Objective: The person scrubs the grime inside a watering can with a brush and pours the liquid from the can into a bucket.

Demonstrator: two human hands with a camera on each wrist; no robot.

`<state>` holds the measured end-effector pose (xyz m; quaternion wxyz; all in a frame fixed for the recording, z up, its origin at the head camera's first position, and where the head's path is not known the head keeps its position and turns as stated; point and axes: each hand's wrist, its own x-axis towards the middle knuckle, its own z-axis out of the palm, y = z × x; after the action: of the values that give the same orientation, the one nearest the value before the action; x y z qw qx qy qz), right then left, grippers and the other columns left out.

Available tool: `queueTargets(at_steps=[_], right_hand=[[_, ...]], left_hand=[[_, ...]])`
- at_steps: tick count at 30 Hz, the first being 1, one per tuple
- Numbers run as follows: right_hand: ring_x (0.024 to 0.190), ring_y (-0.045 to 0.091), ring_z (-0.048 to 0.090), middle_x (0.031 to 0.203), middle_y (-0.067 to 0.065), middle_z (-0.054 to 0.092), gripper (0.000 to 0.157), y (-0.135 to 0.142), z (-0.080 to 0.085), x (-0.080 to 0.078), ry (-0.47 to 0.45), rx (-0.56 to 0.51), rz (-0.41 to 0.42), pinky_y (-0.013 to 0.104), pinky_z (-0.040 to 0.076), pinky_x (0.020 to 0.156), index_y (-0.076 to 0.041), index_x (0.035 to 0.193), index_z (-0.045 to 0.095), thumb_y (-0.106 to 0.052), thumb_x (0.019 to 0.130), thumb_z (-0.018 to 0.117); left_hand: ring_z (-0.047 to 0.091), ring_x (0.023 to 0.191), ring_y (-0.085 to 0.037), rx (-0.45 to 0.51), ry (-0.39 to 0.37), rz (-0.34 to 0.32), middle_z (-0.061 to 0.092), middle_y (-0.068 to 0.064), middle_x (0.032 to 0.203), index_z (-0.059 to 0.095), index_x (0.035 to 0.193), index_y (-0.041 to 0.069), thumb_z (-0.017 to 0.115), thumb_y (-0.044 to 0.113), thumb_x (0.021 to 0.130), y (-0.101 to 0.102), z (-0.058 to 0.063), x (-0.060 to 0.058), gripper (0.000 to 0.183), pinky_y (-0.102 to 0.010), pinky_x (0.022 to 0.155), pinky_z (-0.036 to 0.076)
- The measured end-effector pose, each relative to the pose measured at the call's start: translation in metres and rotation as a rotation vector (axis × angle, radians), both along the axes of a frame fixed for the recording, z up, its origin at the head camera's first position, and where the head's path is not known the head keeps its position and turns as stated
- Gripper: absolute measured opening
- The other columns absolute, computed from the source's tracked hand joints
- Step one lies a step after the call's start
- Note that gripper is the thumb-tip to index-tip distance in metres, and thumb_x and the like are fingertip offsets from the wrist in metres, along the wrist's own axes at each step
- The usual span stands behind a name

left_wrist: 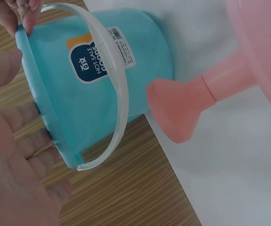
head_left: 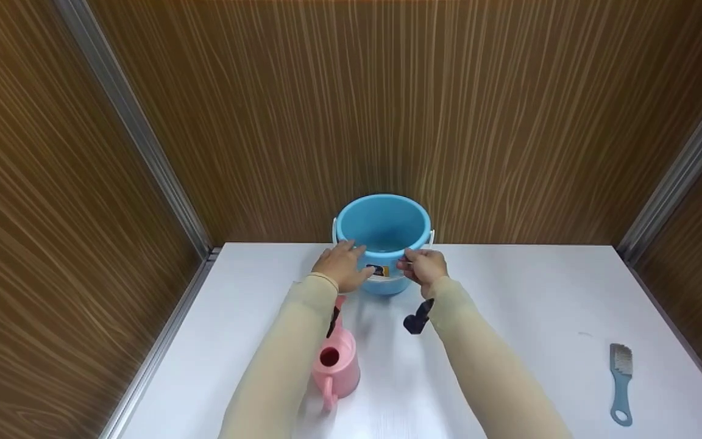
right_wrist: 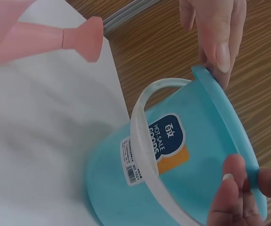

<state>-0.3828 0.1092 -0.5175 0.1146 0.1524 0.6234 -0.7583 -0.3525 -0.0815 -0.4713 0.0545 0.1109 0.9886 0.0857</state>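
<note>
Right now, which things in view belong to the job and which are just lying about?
In the job:
blue bucket
left hand, touching its rim
right hand, pinching its rim

Apparently just lying about:
pink watering can, in neither hand
brush, off to the right

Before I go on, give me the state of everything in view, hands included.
Blue bucket: upright, open-topped, nothing visible inside.
Bucket handle: lowered across the front.
Pink watering can: standing upright, spout towards the bucket.
Brush: lying on the table, not held.
Left hand: fingers spread, touching the bucket's rim.
Right hand: pinching the rim.
</note>
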Motion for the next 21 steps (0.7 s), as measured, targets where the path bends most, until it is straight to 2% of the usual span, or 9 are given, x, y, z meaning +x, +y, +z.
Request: queueTargets(at_steps=[11, 17, 21], right_hand=[[0.086, 0.02, 0.06, 0.094, 0.013, 0.063, 0.026, 0.024, 0.0, 0.002, 0.017, 0.062, 0.058, 0.038, 0.041, 0.091, -0.001, 0.11, 0.054, -0.021, 0.094, 0.051], [0.085, 0.019, 0.06, 0.095, 0.014, 0.063, 0.029, 0.042, 0.0, 0.002, 0.042, 0.101, 0.094, 0.037, 0.042, 0.09, 0.001, 0.113, 0.051, -0.02, 0.094, 0.05], [0.087, 0.021, 0.06, 0.098, 0.015, 0.061, 0.037, 0.055, -0.001, 0.002, 0.064, 0.096, 0.103, 0.038, 0.041, 0.092, 0.002, 0.123, 0.043, -0.019, 0.093, 0.051]], left_hand=[[0.013, 0.137, -0.022, 0.009, -0.015, -0.022, 0.023, -0.002, 0.149, 0.034, 0.141, 0.028, 0.048, 0.053, 0.088, 0.003, -0.002, 0.004, 0.06, -0.046, 0.106, 0.012], [0.012, 0.137, -0.02, 0.004, -0.023, -0.076, 0.02, -0.001, 0.15, 0.031, 0.142, 0.029, 0.047, 0.054, 0.088, 0.007, -0.004, 0.008, 0.062, -0.046, 0.106, 0.012], [0.012, 0.137, -0.019, 0.002, -0.007, -0.112, 0.021, -0.001, 0.149, 0.031, 0.142, 0.028, 0.048, 0.053, 0.088, 0.009, -0.006, 0.009, 0.062, -0.045, 0.107, 0.012]])
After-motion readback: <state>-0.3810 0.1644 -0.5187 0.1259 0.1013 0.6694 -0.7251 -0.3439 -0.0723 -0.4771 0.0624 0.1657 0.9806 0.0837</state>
